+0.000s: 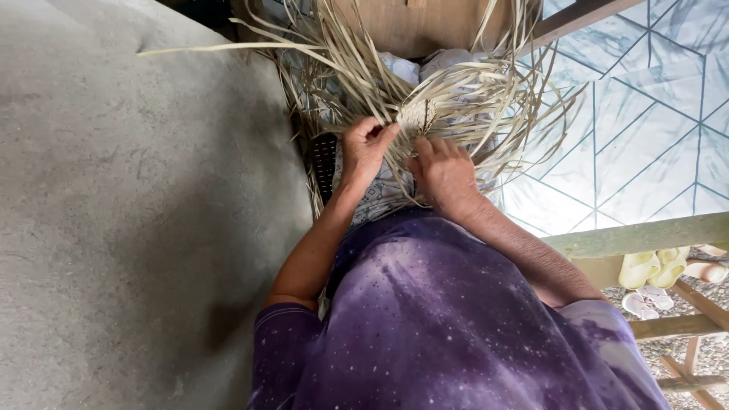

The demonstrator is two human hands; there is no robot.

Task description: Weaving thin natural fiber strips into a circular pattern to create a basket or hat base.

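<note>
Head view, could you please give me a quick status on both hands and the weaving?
Left hand pinching pale strips; right hand pressed on them. Woven patch small, loose strips fanning out all round. Nothing blocking the hands.

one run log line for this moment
left hand: pinching straw strips | right hand: pressing woven patch | both over lap

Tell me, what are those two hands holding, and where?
Both hold long pale dried-leaf strips: the left hand pinches some beside the small woven patch; the right hand presses strips just below it.
</note>
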